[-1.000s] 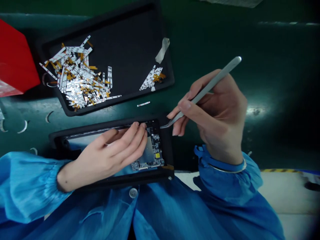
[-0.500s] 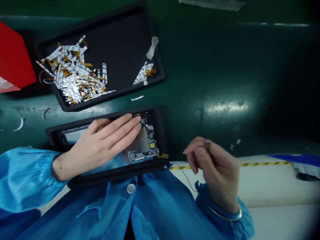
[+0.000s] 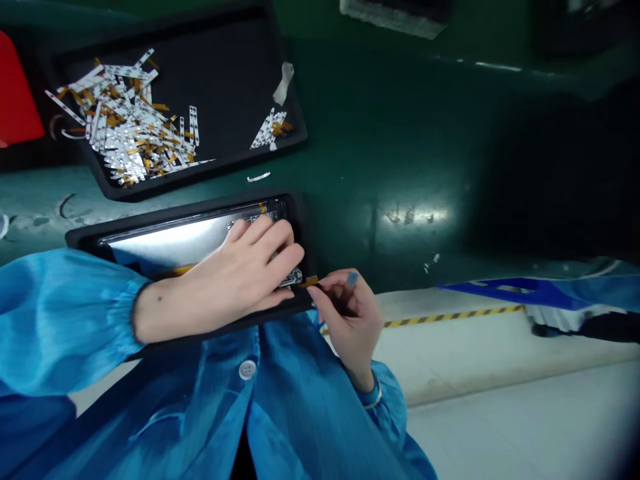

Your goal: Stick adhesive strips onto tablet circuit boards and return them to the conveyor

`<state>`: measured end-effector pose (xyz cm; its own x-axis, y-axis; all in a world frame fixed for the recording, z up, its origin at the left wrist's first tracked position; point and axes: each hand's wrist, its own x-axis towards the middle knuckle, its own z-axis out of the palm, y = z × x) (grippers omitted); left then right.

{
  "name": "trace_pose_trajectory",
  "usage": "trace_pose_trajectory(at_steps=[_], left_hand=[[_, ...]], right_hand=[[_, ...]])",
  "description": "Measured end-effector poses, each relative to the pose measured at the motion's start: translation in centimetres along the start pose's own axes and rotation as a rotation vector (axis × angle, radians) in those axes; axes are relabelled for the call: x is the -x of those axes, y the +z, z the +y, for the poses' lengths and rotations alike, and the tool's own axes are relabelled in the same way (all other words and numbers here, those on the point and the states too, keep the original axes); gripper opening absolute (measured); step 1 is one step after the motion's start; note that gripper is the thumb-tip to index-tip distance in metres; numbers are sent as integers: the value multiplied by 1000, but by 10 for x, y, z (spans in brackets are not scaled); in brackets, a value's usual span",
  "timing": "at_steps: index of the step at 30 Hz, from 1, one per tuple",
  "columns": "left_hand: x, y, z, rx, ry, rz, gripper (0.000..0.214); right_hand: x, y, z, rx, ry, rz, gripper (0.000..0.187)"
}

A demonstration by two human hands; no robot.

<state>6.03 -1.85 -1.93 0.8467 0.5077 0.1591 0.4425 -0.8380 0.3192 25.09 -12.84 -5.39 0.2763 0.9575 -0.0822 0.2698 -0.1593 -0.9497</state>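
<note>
A device with a circuit board [image 3: 299,275] and a shiny silver panel [image 3: 170,241] lies in the near black tray [image 3: 83,235]. My left hand [image 3: 245,270] is over the board, its fingers bent and closed; their tips are partly hidden, and I cannot make out what they grip. Out over the tray's right rim sticks a short orange flex cable [image 3: 310,281]. At its outer end, my right hand [image 3: 353,310] is closed in a pinch on it, with a blue wrap around one finger.
The far black tray [image 3: 210,175] contains a heap of white-and-orange flex strips [image 3: 135,127] and a smaller bunch [image 3: 270,129] at its right corner. Between the trays lies one loose white strip [image 3: 259,177]. A red bin [image 3: 17,100] stands at the left.
My right hand has come left to the tray's edge and pinched the orange flex cable. My left hand's fingers, outstretched before, are now bent and farther right over the board.
</note>
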Motion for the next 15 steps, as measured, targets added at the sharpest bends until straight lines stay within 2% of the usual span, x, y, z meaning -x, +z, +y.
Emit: trace_pose_trajectory(at_steps=[3,6,8,11,13,15], left_hand=[[-3,5,0,117,-58,-63,14],[-2,-1,-3,226,-110,-74,9],[1,-8,-6,253,-119,-32,5],[12,-20,-8,167,-121,40,5],[21,-24,-9,94,-135,54,7],[29,-25,-9,67,-144,44,8]], right_hand=[[0,4,1,-70,58,10,14],[2,7,4,-8,-17,53,8],[3,7,6,96,-151,79,7],[1,5,7,268,-452,73,15],[-1,5,6,373,-661,48,21],[-5,5,4,449,-791,20,22]])
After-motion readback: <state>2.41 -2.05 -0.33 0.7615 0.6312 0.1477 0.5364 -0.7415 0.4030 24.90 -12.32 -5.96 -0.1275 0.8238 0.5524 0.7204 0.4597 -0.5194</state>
